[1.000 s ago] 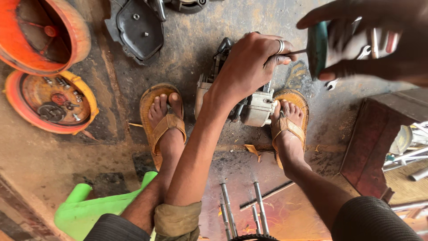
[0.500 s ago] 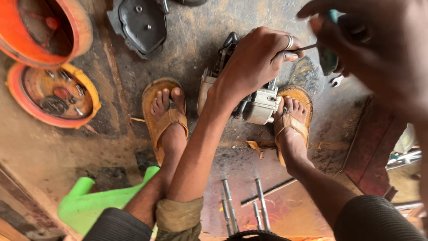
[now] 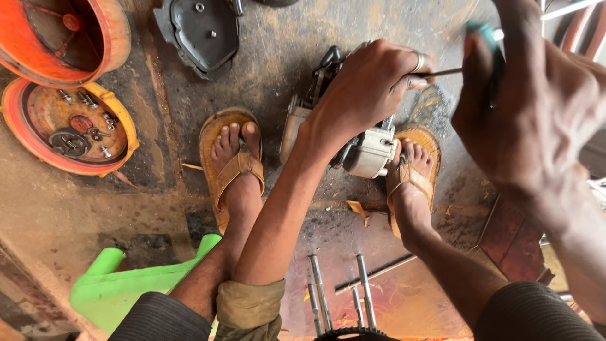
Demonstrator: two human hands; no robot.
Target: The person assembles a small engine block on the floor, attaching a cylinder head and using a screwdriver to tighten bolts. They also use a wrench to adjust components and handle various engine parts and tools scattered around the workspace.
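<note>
Gripping hand, left: left hand (image 3: 372, 85) lies palm-down, fingers curled and clamped over the top of the small engine block (image 3: 363, 148); ring on one finger; forearm runs down from it toward the near edge of the floor.
Gripping hand, right: right hand (image 3: 530, 120) is raised close to the camera, blurred, fingers closed around the green handle of the screwdriver (image 3: 483, 44); wrist leads off to the right edge.
Screwdriver axis: long axis near level, handle at the right, thin metal shaft pointing left; its tip is hidden at the left hand's fingers.
Engine block position: grey metal casting on the floor (image 3: 158, 208) between the two feet, touching the right foot's sandal, dark parts at its far end; long axis runs from near-right to far-left.
Left foot: left foot (image 3: 233, 164) in a tan sandal, just beside the block, toes toward the far edge.
Right foot: right foot (image 3: 410, 173) in a matching sandal, toes against the block.
Far left corner: orange drum housing (image 3: 63, 31), open side up; beside it an orange round cover (image 3: 69, 126) holding loose bolts.
Far edge, centre: black plastic cover (image 3: 202, 31), hollow side up.
Near edge, left: green plastic stool (image 3: 126, 287), partly under the left leg.
Near edge, centre: metal rods (image 3: 341, 290) lying side by side, pointing toward the block.
</note>
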